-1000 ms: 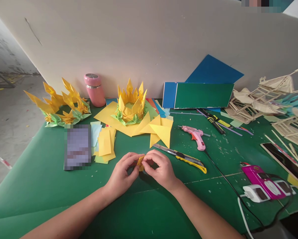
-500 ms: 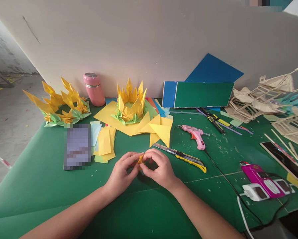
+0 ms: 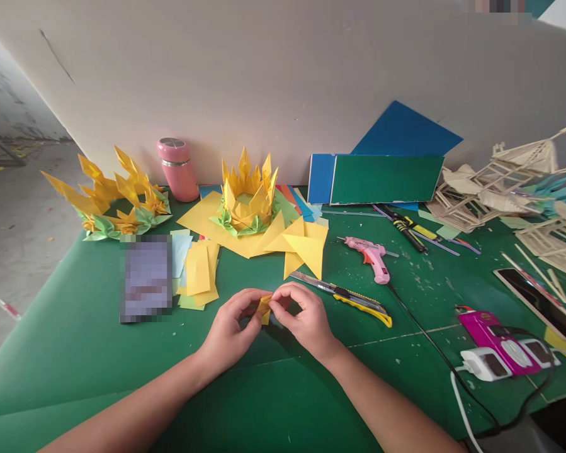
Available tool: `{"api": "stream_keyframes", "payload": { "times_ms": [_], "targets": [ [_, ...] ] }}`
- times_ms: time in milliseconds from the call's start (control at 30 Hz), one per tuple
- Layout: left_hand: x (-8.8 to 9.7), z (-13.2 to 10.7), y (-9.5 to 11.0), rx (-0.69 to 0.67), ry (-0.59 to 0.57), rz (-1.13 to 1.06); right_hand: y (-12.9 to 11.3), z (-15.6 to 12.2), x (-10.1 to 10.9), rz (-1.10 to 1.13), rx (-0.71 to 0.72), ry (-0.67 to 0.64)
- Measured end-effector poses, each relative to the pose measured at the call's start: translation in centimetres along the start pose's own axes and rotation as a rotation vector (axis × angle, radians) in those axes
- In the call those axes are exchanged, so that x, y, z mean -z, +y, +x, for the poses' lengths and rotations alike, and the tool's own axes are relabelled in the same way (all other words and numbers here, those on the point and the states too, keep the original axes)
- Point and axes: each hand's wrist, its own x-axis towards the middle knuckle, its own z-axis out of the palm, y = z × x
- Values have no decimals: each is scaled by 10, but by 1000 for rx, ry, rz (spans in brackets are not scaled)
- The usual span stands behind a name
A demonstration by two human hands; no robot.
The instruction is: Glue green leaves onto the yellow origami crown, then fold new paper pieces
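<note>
A small folded piece of yellow paper (image 3: 264,309) is pinched between my two hands above the green table. My left hand (image 3: 232,325) grips its left side with thumb and fingers. On its right upper edge are the thumb and fingertips of my right hand (image 3: 305,319). Parts of the paper are hidden by the fingers. Just beyond my right hand lies a yellow utility knife (image 3: 361,305) with its blade out. Loose yellow paper sheets (image 3: 308,242) and a stack of yellow paper slips (image 3: 198,269) lie beyond my hands.
A folded-paper crown (image 3: 249,204) stands at the back centre, another paper crown (image 3: 115,211) at left. Between them is a pink flask (image 3: 179,173). A tablet (image 3: 145,280) lies at left. Rightward are a pink glue gun (image 3: 370,257), its cord, a magenta power strip (image 3: 497,346) and stick models (image 3: 471,195).
My right fingers have shifted slightly on the folded yellow paper, and more of its face now shows between my hands. The view has moved very slightly.
</note>
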Motion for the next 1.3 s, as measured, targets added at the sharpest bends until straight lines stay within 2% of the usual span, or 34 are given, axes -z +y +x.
{"api": "stream_keyframes", "payload": {
  "times_ms": [200,400,533,733,933,1133,1300],
  "targets": [
    [0,-1,2,53,-14,-55,-1,0,-1,-13,-31,10],
    [0,1,-4,100,35,-80,-4,-1,-3,-14,-31,-7],
    [-1,1,-4,147,72,-130,-4,0,-3,-40,-24,43],
    [0,1,0,267,71,-188,-1,0,-2,45,-66,-20],
    [2,3,2,272,97,-187,-3,-1,-2,60,-80,-42],
    [4,6,2,260,203,-296,-3,-3,-2,215,-201,-120],
    [3,5,3,269,172,-320,-6,-2,-2,181,-192,-152]
  ]
}}
